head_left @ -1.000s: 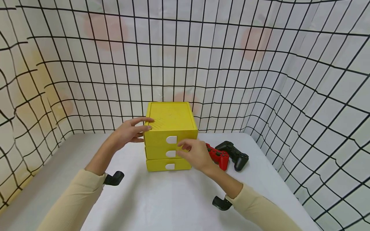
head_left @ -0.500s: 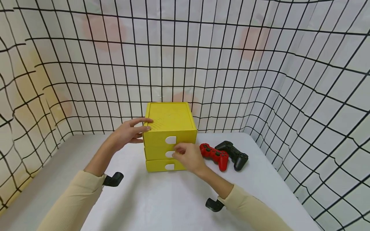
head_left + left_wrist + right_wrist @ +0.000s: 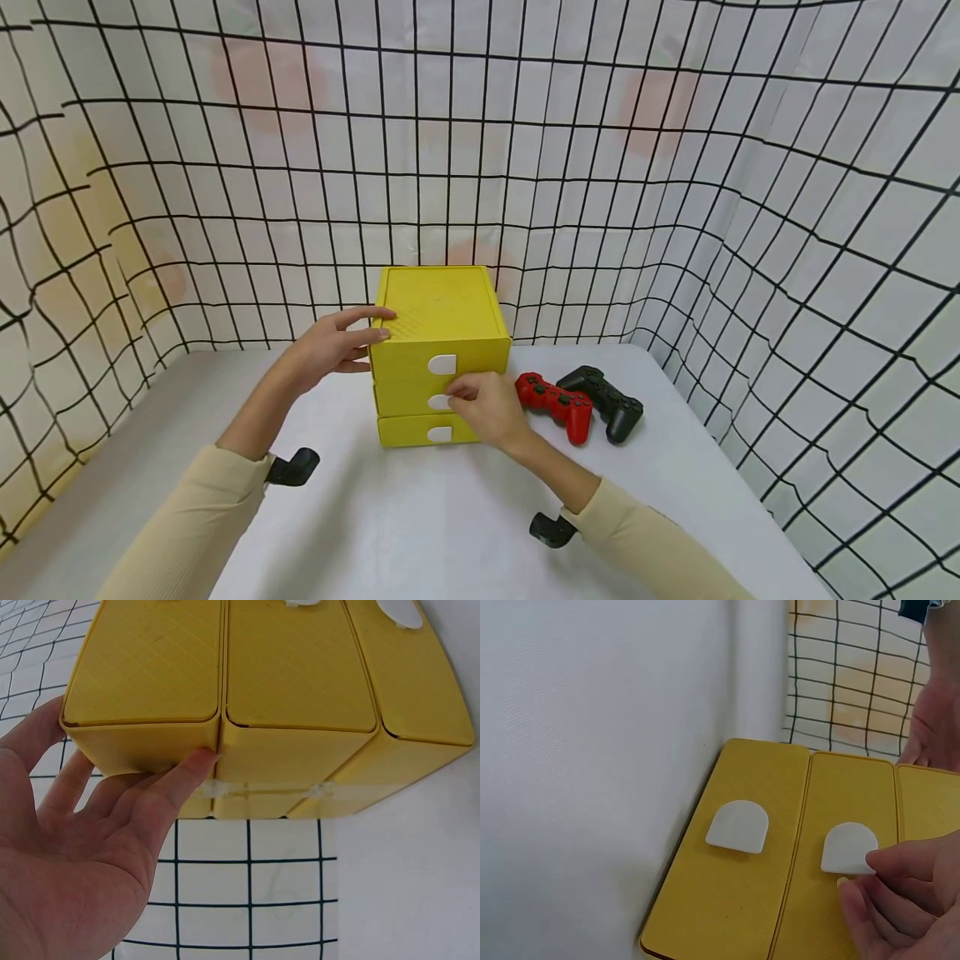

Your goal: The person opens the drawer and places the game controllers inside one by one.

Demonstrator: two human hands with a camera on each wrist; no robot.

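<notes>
A yellow drawer unit (image 3: pixel 442 304) with three stacked drawers stands on the table, each front bearing a white rounded handle. At its left side, my left hand (image 3: pixel 327 352) steadies it, two digits lying over the top edge. The left wrist view shows other fingers of that hand (image 3: pixel 90 847) extended against the side wall. My right hand (image 3: pixel 491 410) is at the middle drawer, thumb and a finger pinching its white handle (image 3: pixel 849 849). Above and below it, the top handle (image 3: pixel 442 364) and bottom handle (image 3: pixel 438 434) are untouched. All drawers look closed.
Right of the drawers, a red game controller (image 3: pixel 558 403) lies against a black game controller (image 3: pixel 603 402). A black wire grid (image 3: pixel 420 200) backed by white sheeting encloses the white table (image 3: pixel 420 525) at the back and sides.
My right hand has moved slightly left, its fingers closing onto the middle drawer's handle, which uncovers more of the red controller. My left hand stays on the unit.
</notes>
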